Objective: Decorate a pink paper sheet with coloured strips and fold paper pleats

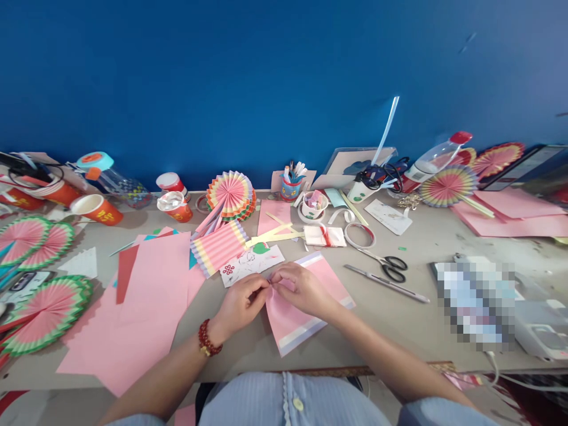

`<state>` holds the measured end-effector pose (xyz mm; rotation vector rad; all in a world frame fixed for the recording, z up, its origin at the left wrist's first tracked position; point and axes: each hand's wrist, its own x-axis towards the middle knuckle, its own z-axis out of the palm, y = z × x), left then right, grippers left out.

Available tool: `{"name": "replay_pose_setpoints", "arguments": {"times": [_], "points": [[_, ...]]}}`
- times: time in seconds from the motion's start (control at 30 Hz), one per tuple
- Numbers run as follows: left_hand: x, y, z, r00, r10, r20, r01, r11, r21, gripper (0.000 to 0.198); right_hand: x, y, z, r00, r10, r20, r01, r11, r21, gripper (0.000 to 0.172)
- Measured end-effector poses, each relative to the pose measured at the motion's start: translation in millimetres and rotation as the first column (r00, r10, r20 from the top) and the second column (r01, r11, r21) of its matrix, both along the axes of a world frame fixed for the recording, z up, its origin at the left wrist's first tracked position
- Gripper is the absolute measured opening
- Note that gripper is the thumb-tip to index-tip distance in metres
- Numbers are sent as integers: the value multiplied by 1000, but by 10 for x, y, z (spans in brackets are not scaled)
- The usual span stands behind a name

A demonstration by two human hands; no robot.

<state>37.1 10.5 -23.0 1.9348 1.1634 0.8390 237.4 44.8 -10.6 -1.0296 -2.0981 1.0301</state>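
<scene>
Both hands meet at the left edge of a pink paper sheet with pale yellow and lavender bands along two sides. My left hand, with a red bead bracelet at the wrist, pinches that edge between thumb and finger. Close against it, my right hand is closed on the same edge, its thumb and fingertips pressed together. The sheet lies slanted on the table and bends up a little at the fingers. Just beyond the hands are a white printed card and a pleated striped paper.
Loose pink sheets spread at left, beside finished paper fans. Black-handled scissors and a closed craft knife lie to the right, near tape rolls. Cups and a bottle line the blue wall.
</scene>
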Motion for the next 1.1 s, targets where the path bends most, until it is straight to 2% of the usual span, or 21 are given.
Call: {"name": "replay_pose_setpoints", "arguments": {"times": [0.5, 0.93, 1.1], "points": [[3, 15, 9, 999, -21, 31, 21, 1000, 2, 14, 9, -2, 6, 999, 4, 36, -4, 1000, -2, 16], [11, 17, 13, 999, -49, 17, 49, 999, -6, 16, -8, -4, 30, 998, -3, 59, 3, 1000, -2, 19], [13, 25, -8, 999, -33, 26, 34, 999, -19, 14, -15, -5, -15, 998, -17, 55, 17, 1000, -2, 16]]}}
